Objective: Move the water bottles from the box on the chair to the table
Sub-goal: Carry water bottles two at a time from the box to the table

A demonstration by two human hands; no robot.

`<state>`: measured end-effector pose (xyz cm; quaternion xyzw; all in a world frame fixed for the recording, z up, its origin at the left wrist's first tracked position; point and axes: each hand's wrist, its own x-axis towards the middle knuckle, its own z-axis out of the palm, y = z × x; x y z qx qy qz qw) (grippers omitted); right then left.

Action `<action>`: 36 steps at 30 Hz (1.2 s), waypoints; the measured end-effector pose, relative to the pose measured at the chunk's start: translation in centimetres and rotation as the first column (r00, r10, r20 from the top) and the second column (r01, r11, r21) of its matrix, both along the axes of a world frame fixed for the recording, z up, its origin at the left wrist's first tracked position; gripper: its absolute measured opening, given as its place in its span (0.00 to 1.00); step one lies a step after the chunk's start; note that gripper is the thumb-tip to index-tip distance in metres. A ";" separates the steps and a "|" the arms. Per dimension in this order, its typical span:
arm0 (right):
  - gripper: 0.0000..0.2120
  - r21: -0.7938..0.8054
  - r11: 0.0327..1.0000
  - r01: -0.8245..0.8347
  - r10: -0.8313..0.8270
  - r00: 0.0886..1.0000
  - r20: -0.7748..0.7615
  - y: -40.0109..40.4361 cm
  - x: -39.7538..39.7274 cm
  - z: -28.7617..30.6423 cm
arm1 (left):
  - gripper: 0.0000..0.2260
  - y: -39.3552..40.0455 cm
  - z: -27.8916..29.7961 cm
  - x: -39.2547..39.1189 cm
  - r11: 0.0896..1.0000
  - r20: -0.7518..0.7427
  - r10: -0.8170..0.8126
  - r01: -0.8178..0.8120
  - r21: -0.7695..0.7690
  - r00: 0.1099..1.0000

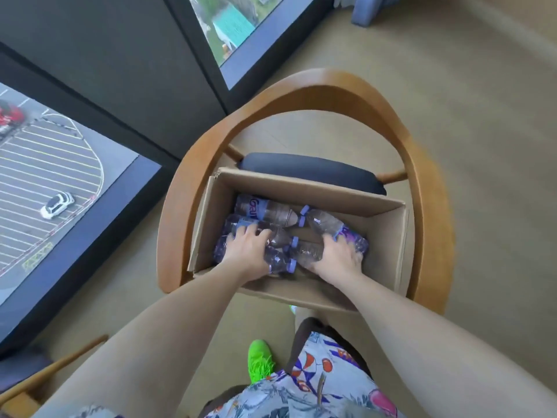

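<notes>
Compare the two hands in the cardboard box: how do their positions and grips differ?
The left hand lies over bottles at the box's left, fingers spread; the right hand curls around one bottle at the right. Both reach into the cardboard box, palms down.

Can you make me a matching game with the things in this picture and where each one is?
Things:
1. brown cardboard box
2. clear plastic water bottles with purple caps and labels
3. bright green shoe
4. white car

Places:
A. on the beige floor, near the person
B. outside, seen through the window
C. on the wooden chair's seat
D. lying inside the box, under both hands

Pairs: 1-C, 2-D, 3-A, 4-B
</notes>
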<state>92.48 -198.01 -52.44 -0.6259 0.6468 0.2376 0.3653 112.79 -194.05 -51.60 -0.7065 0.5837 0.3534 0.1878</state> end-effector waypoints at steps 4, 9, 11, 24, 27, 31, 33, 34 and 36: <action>0.37 -0.098 0.992 -0.075 0.068 0.995 -0.079 -1.1 -0.2 -2.5 | 0.27 -1.4 -2.3 -0.1 0.997 0.015 0.066 -0.066 -0.034 0.998; 0.40 -0.098 0.991 -0.087 0.074 0.989 -0.130 -2.8 -0.7 -5.6 | 0.26 -3.5 -4.6 -0.8 0.999 0.017 -0.011 0.011 0.041 1.000; 0.42 -0.062 0.995 -0.075 0.066 0.988 -0.139 -3.5 -1.0 -6.8 | 0.25 -3.8 -5.1 -0.9 0.995 0.013 -0.092 0.091 0.043 0.996; 0.44 -0.033 0.999 -0.007 0.003 0.992 -0.123 -4.4 -1.3 -10.8 | 0.25 -1.8 -6.2 -1.7 0.734 -0.104 -0.678 0.666 -0.133 0.727; 0.40 -0.055 0.997 -0.063 0.053 0.983 -0.173 -4.7 -1.2 -11.0 | 0.20 -1.7 -5.8 -1.2 0.694 -0.093 -0.720 0.710 -0.117 0.688; 0.33 -0.043 0.999 -0.010 0.002 0.984 -0.179 -5.9 -0.9 -10.3 | 0.17 -1.7 -5.6 -1.5 0.687 -0.064 -0.726 0.724 -0.063 0.684; 0.34 -0.023 0.999 0.035 -0.038 0.988 -0.148 -6.1 -1.1 -9.8 | 0.18 -1.6 -5.6 -1.8 0.704 -0.053 -0.710 0.710 -0.024 0.702; 0.35 -0.019 0.999 0.048 -0.050 0.990 -0.134 -6.1 -1.2 -9.5 | 0.18 -1.5 -5.5 -1.8 0.724 -0.052 -0.689 0.689 -0.019 0.723; 0.36 -0.019 0.997 0.081 -0.082 0.992 -0.098 -5.9 -1.4 -8.9 | 0.19 -1.3 -5.1 -1.8 0.774 -0.064 -0.634 0.633 -0.030 0.771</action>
